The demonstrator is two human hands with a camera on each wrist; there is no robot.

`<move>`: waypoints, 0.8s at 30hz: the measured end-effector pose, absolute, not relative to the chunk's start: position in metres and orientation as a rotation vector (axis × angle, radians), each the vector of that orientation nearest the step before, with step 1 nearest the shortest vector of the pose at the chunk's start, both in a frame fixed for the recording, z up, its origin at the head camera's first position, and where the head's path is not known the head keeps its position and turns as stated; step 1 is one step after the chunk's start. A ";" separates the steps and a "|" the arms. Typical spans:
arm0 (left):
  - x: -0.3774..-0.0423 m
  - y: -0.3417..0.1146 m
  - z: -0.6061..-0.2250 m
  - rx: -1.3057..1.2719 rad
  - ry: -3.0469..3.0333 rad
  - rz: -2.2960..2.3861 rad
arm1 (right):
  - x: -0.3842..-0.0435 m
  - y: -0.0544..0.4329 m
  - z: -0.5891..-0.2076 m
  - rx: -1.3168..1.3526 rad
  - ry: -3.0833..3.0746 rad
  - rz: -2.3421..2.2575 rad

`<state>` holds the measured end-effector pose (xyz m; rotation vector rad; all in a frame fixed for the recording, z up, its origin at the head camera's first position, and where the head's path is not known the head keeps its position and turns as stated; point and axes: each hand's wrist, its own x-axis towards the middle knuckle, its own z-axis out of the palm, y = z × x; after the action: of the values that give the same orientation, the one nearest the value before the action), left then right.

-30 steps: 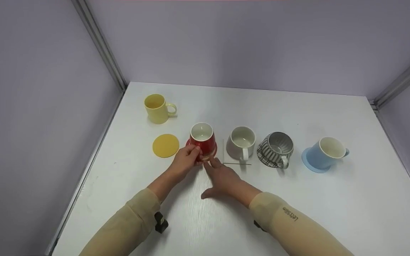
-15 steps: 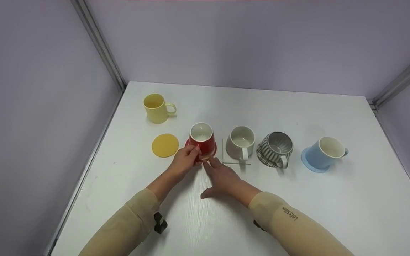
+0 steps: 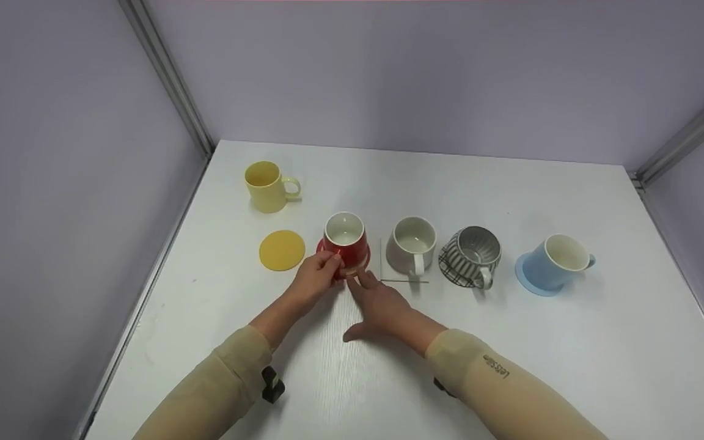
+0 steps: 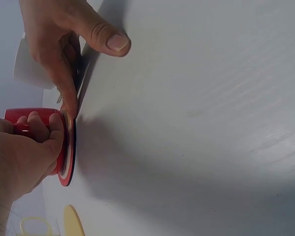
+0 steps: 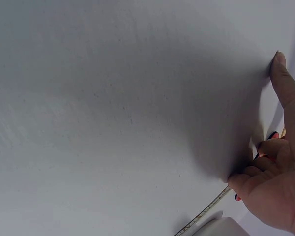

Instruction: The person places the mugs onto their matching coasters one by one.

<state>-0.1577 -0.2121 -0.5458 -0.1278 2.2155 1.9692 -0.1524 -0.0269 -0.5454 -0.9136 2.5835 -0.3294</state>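
Observation:
My left hand (image 3: 315, 278) holds the handle of a red mug (image 3: 344, 245) with a white inside. In the left wrist view its fingers (image 4: 37, 125) curl round that handle, low against the mug's side. Under the upright mug lies a round red coaster (image 4: 66, 174) with a dark underside. My right hand (image 3: 382, 304) touches the coaster's near edge with extended fingertips, its thumb spread apart over the table. The handle is mostly hidden by my left fingers in the head view.
To the right stand a white mug (image 3: 410, 250) on a square coaster, a striped grey mug (image 3: 471, 260) on a checked coaster, and a light blue mug (image 3: 547, 269) on a blue coaster (image 3: 529, 284). A yellow coaster (image 3: 282, 250) lies left; behind it stands a yellow mug (image 3: 267, 192).
The red mug has shifted very slightly toward me, still held by my left hand. My right hand keeps its place at the coaster's edge. The head view has drifted slightly.

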 end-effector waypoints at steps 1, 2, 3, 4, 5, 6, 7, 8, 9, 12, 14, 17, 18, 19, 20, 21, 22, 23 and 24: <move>-0.158 -0.212 -0.546 -0.126 2.216 1.970 | -0.152 -0.027 -0.545 -0.913 2.583 -0.331; -0.158 -0.212 -0.546 -0.125 2.215 1.969 | -0.153 -0.027 -0.545 -0.911 2.581 -0.331; -0.158 -0.212 -0.546 -0.125 2.220 1.964 | -0.153 -0.027 -0.545 -0.904 2.579 -0.329; -0.158 -0.212 -0.547 -0.125 2.224 1.961 | -0.153 -0.027 -0.545 -0.896 2.576 -0.329; -0.158 -0.212 -0.547 -0.126 2.225 1.960 | -0.153 -0.027 -0.545 -0.891 2.575 -0.329; -0.158 -0.212 -0.546 -0.128 2.226 1.958 | -0.153 -0.026 -0.545 -0.883 2.572 -0.329; -0.158 -0.212 -0.546 -0.127 2.231 1.953 | -0.153 -0.026 -0.545 -0.881 2.573 -0.329; -0.159 -0.212 -0.546 -0.124 2.236 1.947 | -0.153 -0.026 -0.545 -0.877 2.572 -0.333; -0.159 -0.211 -0.546 -0.122 2.243 1.941 | -0.154 -0.026 -0.545 -0.874 2.572 -0.338; -0.159 -0.210 -0.546 -0.107 2.255 1.932 | -0.154 -0.025 -0.546 -0.878 2.575 -0.346; -0.159 -0.210 -0.547 -0.099 2.261 1.930 | -0.154 -0.024 -0.546 -0.878 2.577 -0.349; -0.160 -0.210 -0.549 -0.098 2.257 1.937 | -0.154 -0.024 -0.546 -0.876 2.576 -0.349; -0.160 -0.210 -0.549 -0.101 2.247 1.946 | -0.154 -0.024 -0.546 -0.878 2.575 -0.352; -0.160 -0.210 -0.550 -0.104 2.236 1.959 | -0.154 -0.024 -0.546 -0.878 2.572 -0.355; -0.160 -0.210 -0.550 -0.107 2.225 1.970 | -0.154 -0.024 -0.546 -0.879 2.570 -0.355; -0.160 -0.211 -0.551 -0.110 2.217 1.979 | -0.154 -0.025 -0.546 -0.882 2.568 -0.352; -0.160 -0.211 -0.552 -0.111 2.210 1.988 | -0.154 -0.025 -0.546 -0.884 2.567 -0.348; -0.159 -0.211 -0.551 -0.115 2.204 1.995 | -0.154 -0.026 -0.547 -0.888 2.566 -0.342; -0.159 -0.212 -0.552 -0.120 2.202 2.001 | -0.154 -0.027 -0.547 -0.890 2.565 -0.335</move>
<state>-0.1589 -0.2118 -0.5517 -0.1196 2.2016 2.0014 -0.1541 -0.0265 -0.5475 -0.8896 2.5654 -0.3350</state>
